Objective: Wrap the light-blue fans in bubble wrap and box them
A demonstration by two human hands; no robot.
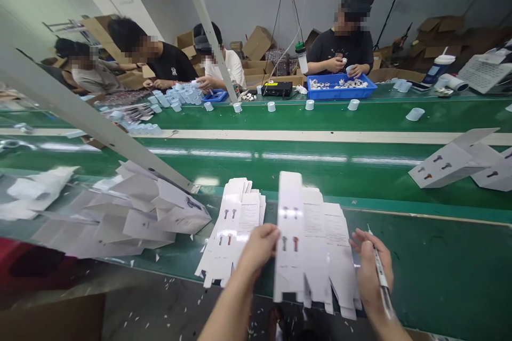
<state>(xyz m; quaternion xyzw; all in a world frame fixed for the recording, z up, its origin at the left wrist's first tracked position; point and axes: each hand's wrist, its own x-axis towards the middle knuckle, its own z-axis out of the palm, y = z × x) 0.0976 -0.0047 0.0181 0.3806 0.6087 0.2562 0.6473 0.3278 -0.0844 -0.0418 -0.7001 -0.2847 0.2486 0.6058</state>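
Observation:
My left hand (262,245) grips the left edge of a flattened white printed box (290,266), thumb and fingers closed on it. The box is held up with other flat boxes (336,256) fanned out to its right. My right hand (374,277) is by the right edge of these boxes, a slim white pen-like tool (379,264) held between thumb and fingers, its thin tip pointing up and away. Whether the right fingers touch the boxes I cannot tell. Left of my left hand, a stack of flat boxes (230,224) lies on the green bench.
Folded-open white boxes (152,208) are heaped on the left, beside a slanted metal post (104,128). Two opened boxes (444,165) stand on the green belt (320,170) at right. Across it, co-workers (340,37) handle small parts near a blue tray (340,90) and pale cups (415,114).

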